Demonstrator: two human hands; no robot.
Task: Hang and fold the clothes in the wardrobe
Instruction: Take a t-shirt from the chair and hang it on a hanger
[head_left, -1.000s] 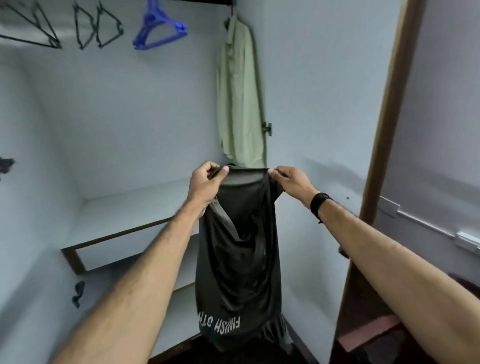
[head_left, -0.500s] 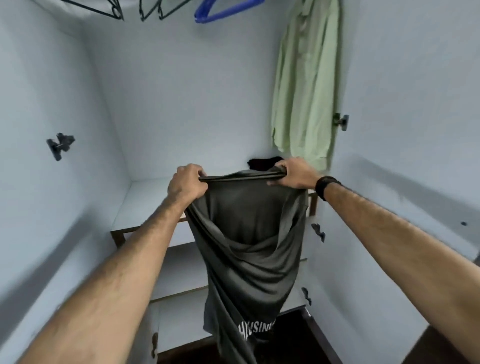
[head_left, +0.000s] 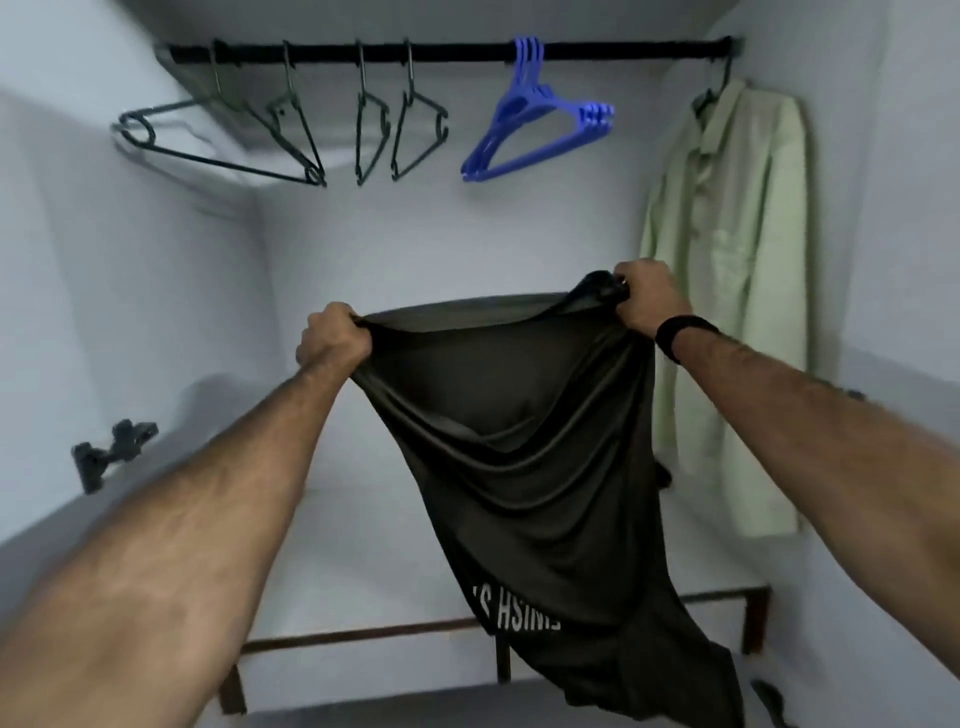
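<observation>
Below the black wardrobe rail (head_left: 467, 52), a dark olive, thin synthetic T-shirt (head_left: 524, 467) is held up by one edge, hanging limp. Left hand (head_left: 332, 340) and right hand (head_left: 649, 301) are each clenched on bunched fabric. Judged light, soft, slippery; best gripped at the shoulders for a blue plastic hanger (head_left: 535, 135).

dark shirt (head_left: 530, 467), mirrored white "HSINI", "S"

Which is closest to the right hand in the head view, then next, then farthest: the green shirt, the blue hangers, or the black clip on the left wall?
From the right hand:
1. Green shirt, hanging just to its right.
2. Blue hangers, up on the rail, above and left.
3. Black clip, far across on the left wall.
</observation>
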